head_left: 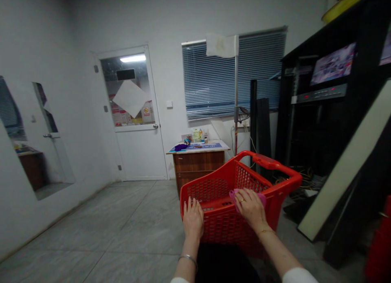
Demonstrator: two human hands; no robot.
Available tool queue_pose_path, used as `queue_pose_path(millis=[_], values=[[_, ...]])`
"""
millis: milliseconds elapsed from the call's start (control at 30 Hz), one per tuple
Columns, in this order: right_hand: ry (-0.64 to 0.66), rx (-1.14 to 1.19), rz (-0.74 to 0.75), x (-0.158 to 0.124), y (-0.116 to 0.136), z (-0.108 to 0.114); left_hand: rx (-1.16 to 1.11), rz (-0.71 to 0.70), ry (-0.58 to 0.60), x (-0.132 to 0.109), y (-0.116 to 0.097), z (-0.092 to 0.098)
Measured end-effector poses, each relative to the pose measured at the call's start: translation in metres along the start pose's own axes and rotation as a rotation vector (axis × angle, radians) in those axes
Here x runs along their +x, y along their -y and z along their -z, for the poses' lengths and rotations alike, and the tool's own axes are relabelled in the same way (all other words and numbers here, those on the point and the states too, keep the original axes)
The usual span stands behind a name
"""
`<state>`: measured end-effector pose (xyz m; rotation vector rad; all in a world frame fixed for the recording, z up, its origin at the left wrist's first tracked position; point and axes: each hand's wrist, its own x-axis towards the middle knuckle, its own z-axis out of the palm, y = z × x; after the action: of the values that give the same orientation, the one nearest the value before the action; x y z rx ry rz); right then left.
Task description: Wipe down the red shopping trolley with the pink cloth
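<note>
A red plastic shopping cart (226,228) with perforated walls stands right in front of me, its handle bar (269,161) rising at the far right. My left hand (193,218) lies over the near left rim, fingers stretched along it and holding nothing. Against the near rim further right, my right hand (249,205) presses a pink cloth (234,195); the cloth shows on both sides of its fingers. The underside of the cloth is hidden by the hand.
Behind the cart is a wooden cabinet (195,161) with small items and a purple cloth (181,147) on top. Long boards (342,165) lean at the right beside a black rack with a screen (333,64). A white door (139,152) is at the back left.
</note>
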<state>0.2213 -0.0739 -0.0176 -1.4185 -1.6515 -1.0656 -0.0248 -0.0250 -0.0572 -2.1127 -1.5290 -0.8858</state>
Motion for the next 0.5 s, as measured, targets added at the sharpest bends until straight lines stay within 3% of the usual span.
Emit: queue_pose_path(millis=[67,133,300,367,433,500], values=[[-0.002,-0.044,-0.033,0.003,-0.018,0.006,-0.005,0.009,0.01,0.0,-0.002,0.002],[-0.016,-0.072,-0.086,0.004,-0.015,0.006,-0.006,0.022,0.018,0.0,-0.003,0.004],[-0.026,0.0,-0.097,0.0,0.053,-0.01,-0.007,0.018,0.015,0.0,-0.003,0.002],[-0.017,0.039,-0.061,-0.001,0.066,-0.013,-0.007,0.007,0.012,0.0,-0.001,0.0],[0.006,0.055,-0.007,0.0,0.056,-0.01,-0.008,0.001,0.009,0.0,0.001,-0.002],[0.027,0.032,0.039,0.002,0.025,-0.003,-0.008,0.006,0.008,0.0,0.002,-0.003]])
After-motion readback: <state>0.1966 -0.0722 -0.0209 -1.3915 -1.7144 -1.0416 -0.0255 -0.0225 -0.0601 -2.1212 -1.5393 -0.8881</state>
